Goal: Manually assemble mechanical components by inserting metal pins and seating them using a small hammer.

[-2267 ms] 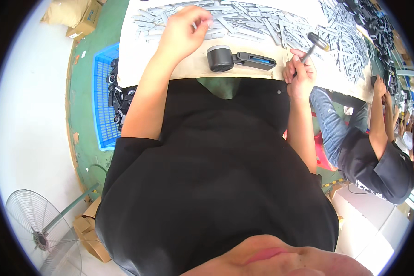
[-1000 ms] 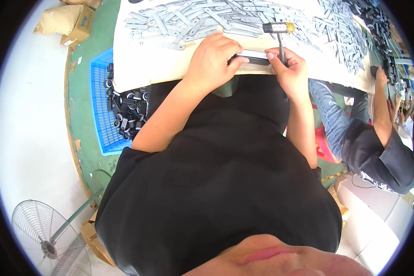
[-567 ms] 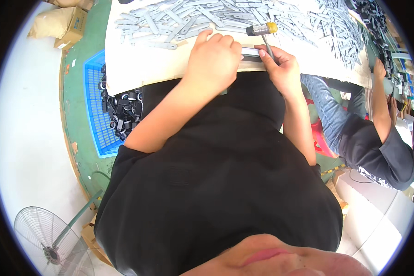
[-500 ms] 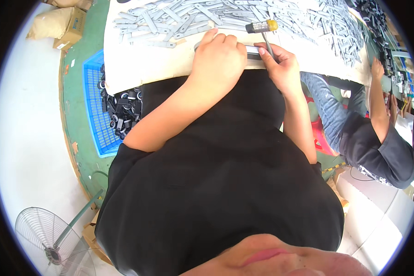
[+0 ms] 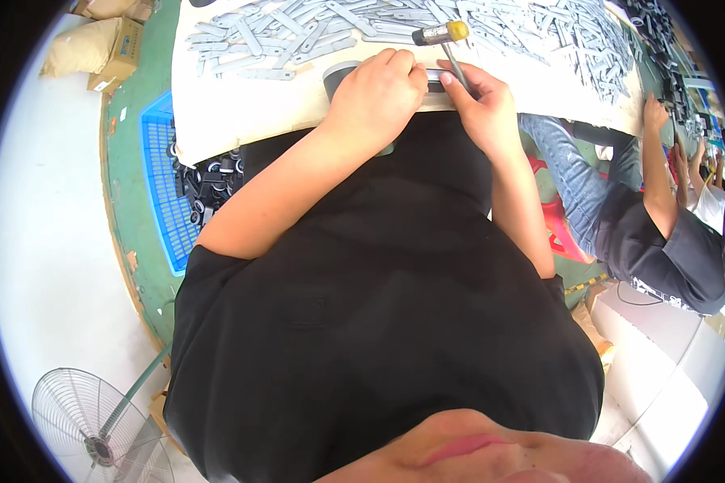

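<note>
At the table's near edge lies a long dark grey part with a silvery strip (image 5: 340, 78), mostly covered by my hands. My left hand (image 5: 381, 95) is closed over its middle, knuckles up; the fingertips are hidden beneath. My right hand (image 5: 486, 106) grips the thin handle of a small mallet (image 5: 441, 33) between thumb and fingers. Its yellow and dark head points away from me, above the table. The right thumb and fingertips are also close to the right end of the dark part; whether they press on it I cannot tell.
Many flat grey metal strips (image 5: 330, 32) are heaped across the far side of the table (image 5: 242, 109). Left of my body stands a blue crate (image 5: 163, 189) with black parts. A fan (image 5: 97, 447) is at lower left. Another person (image 5: 648, 233) works on the right.
Both hands, the part and the mallet appear slightly farther left and up in the picture, as does the table. More of the part's left end shows beside my left hand.
</note>
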Demonstrator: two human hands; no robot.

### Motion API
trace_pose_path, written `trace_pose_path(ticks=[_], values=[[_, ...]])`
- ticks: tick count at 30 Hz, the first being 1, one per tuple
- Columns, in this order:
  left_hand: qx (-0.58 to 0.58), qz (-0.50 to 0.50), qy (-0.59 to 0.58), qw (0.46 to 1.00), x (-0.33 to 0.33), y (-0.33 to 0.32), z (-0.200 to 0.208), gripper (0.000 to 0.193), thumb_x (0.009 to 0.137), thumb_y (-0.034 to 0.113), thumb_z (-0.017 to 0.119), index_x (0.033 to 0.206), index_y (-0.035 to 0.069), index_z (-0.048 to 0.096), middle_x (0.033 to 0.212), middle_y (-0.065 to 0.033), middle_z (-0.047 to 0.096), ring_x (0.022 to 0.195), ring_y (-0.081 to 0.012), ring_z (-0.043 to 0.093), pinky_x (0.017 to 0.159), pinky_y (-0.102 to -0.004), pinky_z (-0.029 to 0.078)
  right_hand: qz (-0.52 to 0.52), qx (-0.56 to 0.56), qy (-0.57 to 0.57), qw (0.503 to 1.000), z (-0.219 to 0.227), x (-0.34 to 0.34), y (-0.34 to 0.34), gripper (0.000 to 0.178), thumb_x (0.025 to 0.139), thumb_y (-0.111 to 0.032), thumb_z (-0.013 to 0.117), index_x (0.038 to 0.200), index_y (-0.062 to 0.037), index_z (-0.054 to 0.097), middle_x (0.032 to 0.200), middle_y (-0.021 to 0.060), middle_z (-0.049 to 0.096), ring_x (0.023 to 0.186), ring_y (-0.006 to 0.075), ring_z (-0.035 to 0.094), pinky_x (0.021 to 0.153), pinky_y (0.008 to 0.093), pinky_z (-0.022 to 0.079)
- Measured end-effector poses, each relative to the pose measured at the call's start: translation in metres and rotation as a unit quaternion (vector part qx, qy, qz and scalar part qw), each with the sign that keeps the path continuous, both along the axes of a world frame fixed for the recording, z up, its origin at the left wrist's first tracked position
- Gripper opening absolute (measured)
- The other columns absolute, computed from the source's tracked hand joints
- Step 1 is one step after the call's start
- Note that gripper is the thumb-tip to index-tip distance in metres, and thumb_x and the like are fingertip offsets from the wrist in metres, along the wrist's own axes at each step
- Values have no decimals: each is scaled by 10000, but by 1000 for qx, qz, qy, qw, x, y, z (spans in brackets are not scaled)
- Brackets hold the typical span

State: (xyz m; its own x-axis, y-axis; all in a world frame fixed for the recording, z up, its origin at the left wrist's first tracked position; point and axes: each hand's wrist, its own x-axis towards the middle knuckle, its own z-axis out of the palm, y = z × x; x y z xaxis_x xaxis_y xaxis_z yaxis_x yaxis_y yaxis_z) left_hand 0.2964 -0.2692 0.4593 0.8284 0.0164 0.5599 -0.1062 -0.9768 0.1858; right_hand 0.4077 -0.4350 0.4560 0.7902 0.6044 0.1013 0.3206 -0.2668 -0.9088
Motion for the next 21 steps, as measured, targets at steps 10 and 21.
trace_pose_path(ticks=[10, 21], values=[[5, 14, -32, 999, -3, -1, -5, 80, 864, 57, 713, 925, 8, 696, 918, -71, 624, 871, -254, 671, 756, -376, 598, -72, 69, -285, 953, 40, -23, -63, 345, 1031, -20, 640, 1370, 11, 697, 822, 57, 700, 690, 104, 586, 689, 246, 499], [-30, 35, -11, 999, -2, -5, -7, 180, 860, 85, 745, 1031, 30, 754, 973, -38, 666, 916, -232, 685, 733, -369, 590, -106, 34, -361, 926, 31, -36, -58, 341, 1005, -9, 666, 1338, -37, 729, 867, 140, 733, 667, 153, 649, 661, 294, 527]])
